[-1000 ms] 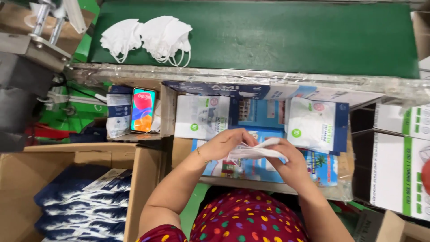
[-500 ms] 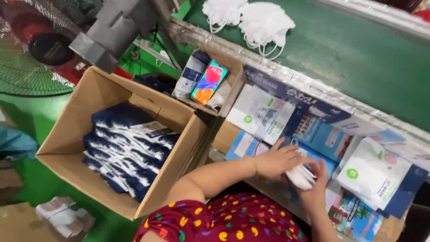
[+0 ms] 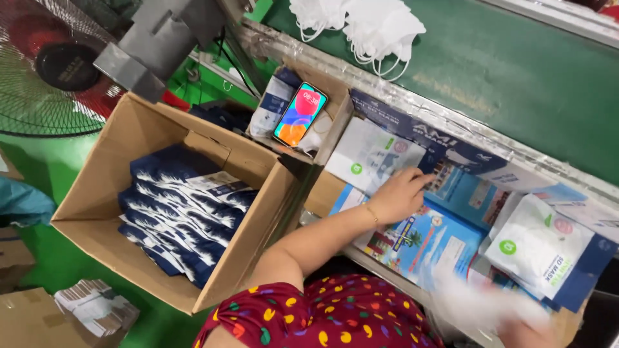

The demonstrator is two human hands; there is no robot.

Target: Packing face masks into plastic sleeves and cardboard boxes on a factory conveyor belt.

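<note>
The left hand [image 3: 398, 193] lies loosely open, fingers stretched onto a white pouch [image 3: 371, 154] in the stack beside the blue boxes [image 3: 464, 187]; it grips nothing. The right hand [image 3: 516, 322] is a blur at the bottom edge with something white, its grip impossible to tell. Half a second ago both hands met over one white piece; now they are apart. A carton [image 3: 116, 148] at left holds rows of dark blue packets [image 3: 180, 212]. A small box [image 3: 335, 96] holds a phone [image 3: 300, 114]. Masks [image 3: 361, 26] lie on the green belt [image 3: 516, 71].
</note>
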